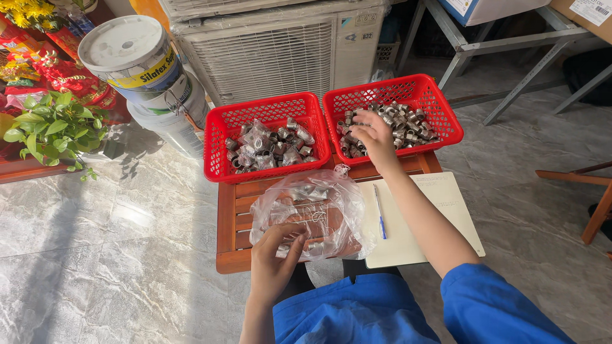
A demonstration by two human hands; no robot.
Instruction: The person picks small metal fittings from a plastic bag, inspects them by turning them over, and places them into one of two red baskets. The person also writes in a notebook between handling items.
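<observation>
Clear plastic bag (319,213), crumpled and open-mouthed, lying on the slatted wooden table, a few small metal fittings (310,193) showing through its film. Right red mesh basket (446,108) at the table's far edge, heaped with short silvery metal sleeves (408,124), loose and jumbled every way.

Slatted wooden worktop (234,210) carries two red baskets (268,109) (389,89), clear plastic bag (319,210), open notebook (433,204) with blue pen (380,213).
</observation>
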